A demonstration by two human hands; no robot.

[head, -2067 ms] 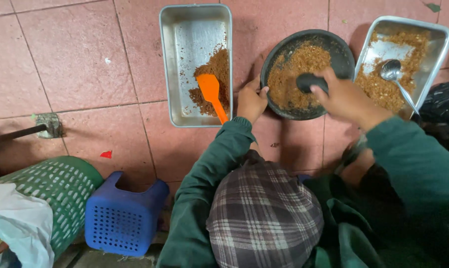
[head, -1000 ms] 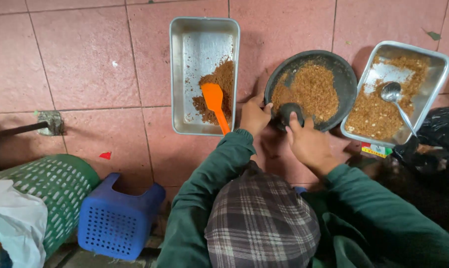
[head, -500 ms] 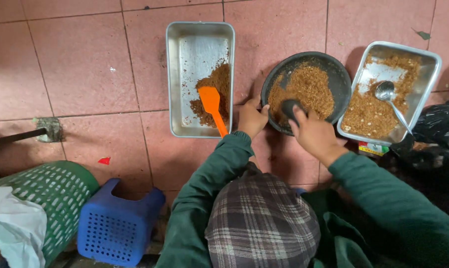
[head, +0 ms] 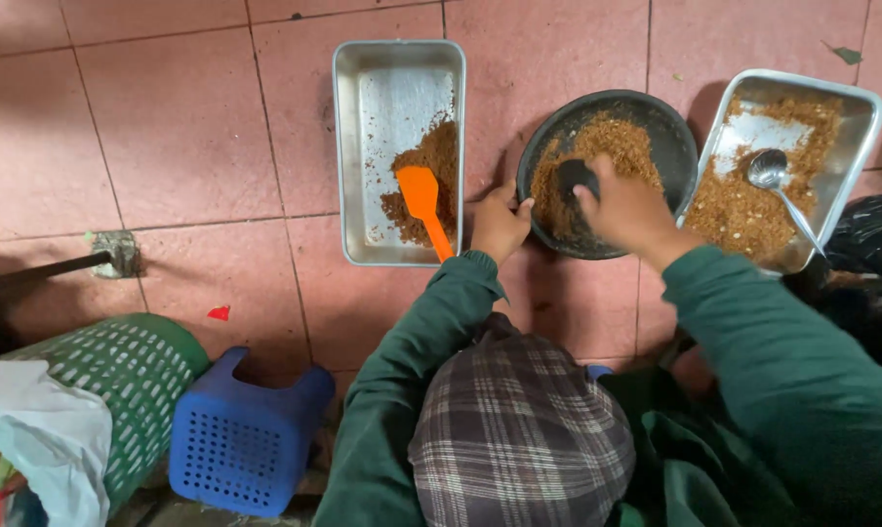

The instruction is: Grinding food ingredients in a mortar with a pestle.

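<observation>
A round dark pan on the pink tiled floor holds brown crumbly mix. My left hand grips the pan's near left rim. Inside the pan my right hand is closed around a small dark cup, pressed into the mix at its left side. Left of the pan is a rectangular metal tray with a heap of the same mix and an orange spatula lying on it. To the right, a second metal tray holds more mix and a metal ladle.
A blue plastic stool lies on the floor at lower left, beside a green mesh basket and a white bag. There is a black bag at the right edge. A metal pipe and a red scrap are at the left.
My right hand drew the dark cup from the pan's middle to its near rim, then pushed it a little way back into the mix. My left hand stayed on the rim.
</observation>
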